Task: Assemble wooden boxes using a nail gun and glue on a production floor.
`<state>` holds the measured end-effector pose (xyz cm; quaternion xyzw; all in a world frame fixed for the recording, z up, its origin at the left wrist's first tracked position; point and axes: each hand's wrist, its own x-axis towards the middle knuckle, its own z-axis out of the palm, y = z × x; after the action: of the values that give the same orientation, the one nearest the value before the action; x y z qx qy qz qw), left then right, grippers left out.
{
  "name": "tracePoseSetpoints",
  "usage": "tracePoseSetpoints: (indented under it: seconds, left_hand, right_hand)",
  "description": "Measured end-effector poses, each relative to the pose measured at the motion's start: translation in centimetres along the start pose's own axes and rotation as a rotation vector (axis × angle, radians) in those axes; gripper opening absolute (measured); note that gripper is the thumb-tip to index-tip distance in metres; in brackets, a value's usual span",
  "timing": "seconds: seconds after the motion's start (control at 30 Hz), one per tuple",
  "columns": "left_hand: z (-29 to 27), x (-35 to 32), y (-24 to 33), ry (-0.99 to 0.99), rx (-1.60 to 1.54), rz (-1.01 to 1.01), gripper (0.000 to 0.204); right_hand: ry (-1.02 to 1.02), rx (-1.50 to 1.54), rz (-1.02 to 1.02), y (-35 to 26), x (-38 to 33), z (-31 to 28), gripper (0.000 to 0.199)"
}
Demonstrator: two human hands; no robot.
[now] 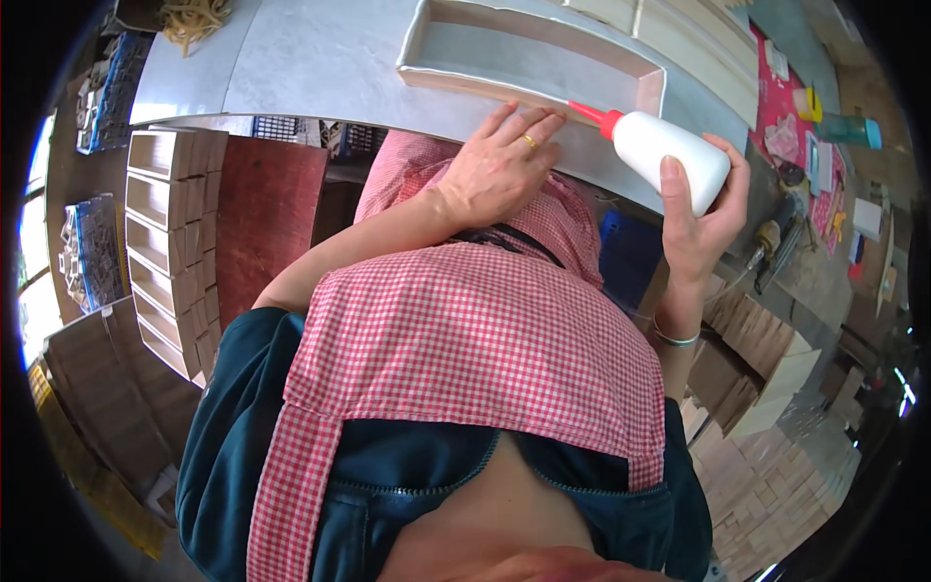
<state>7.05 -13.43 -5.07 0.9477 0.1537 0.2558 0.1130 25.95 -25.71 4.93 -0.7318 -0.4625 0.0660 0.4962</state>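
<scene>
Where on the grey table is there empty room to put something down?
The grey table is bare left of the long open box, up to the heap of tan strips. It is crowded at the near edge, where the left hand rests beside the right hand's glue bottle.

Grey tabletop [320, 58] runs across the top. Stack of open wooden boxes [170, 242] at left, just beside a reddish-brown board [267, 218]. Blue crates [92, 247] further left near the window. Pile of pale strips [194, 15] at the top left corner. At right: red mat [776, 97] with small items, a teal bottle [853, 129], a power tool [776, 242]. Stacked wooden blocks [766, 466] lower right.
</scene>
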Motion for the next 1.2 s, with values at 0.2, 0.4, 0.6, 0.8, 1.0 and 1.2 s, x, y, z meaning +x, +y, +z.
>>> tracePoseSetpoints:
  seconds: [0.2, 0.4, 0.6, 0.8, 1.0, 1.2]
  left_hand:
    - [-0.4, 0.1, 0.4, -0.017, 0.012, -0.003, 0.022]
    - [-0.3, 0.2, 0.4, -0.019, 0.005, 0.007, 0.021]
    - [-0.6, 0.7, 0.5, -0.032, -0.014, -0.003, 0.023]
    - [-0.9, 0.8, 0.7, -0.047, -0.009, 0.009, 0.028]
    - [-0.9, 1.2, 0.9, -0.093, 0.008, 0.001, 0.032]
    - [-1.1, 1.3, 1.1, -0.156, 0.063, 0.005, 0.028]
  right_hand:
    - [0.092, -0.068, 0.057, 1.4, -1.0, -3.3, 0.047]
    - [0.152, -0.103, 0.12, 2.2, -1.4, -5.8, 0.046]
    - [0.183, -0.142, 0.116, 3.1, -1.6, -6.5, 0.044]
    - [0.382, 0.084, 0.206, 8.1, 1.1, -4.8, 0.049]
    - [0.734, -0.073, 0.201, 15.3, 10.5, -7.4, 0.049]
    - [0.586, -0.536, 0.193, 27.2, 20.2, -11.1, 0.044]
